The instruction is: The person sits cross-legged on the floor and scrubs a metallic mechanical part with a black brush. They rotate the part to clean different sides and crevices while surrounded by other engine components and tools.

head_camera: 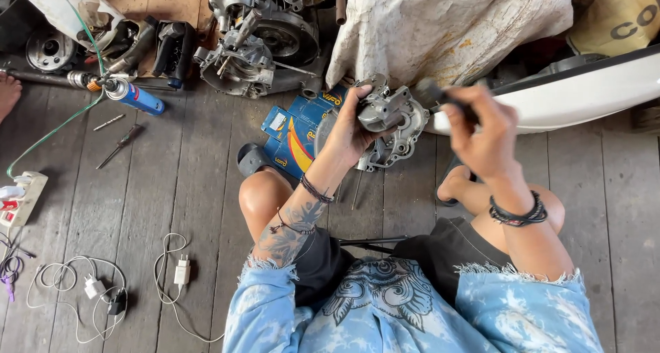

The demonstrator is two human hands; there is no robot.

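Above the grey, weathered plank floor (172,188), over the person's bare knees, the left hand (350,129) clasps a small grey cast-metal engine part (381,112) with rounded, rough-cast contours. The fingers wrap its near side, so the part sticks up and to the right out of the grip. Just behind it, and partly hidden by it, stands a larger silvery cast-metal cover with a scalloped, bolt-lugged rim (399,143).

The right hand (485,136) is closed around a dark, slim tool handle (440,95), blurred, whose tip points left toward the held part; whether it touches the metal cannot be told.

Under the cover, on the floor, lies a flat blue cardboard box with a yellow and red stripe (292,136). Toward the floor's far edge sit a greasy grey engine block with round flywheel housing (258,43) and a blue spray can with a silver top (134,95). Near the left edge lie white tangled charger cables (82,291), and a crumpled, stained white cloth (447,26) hangs at the far side above a smooth white curved panel (584,92).
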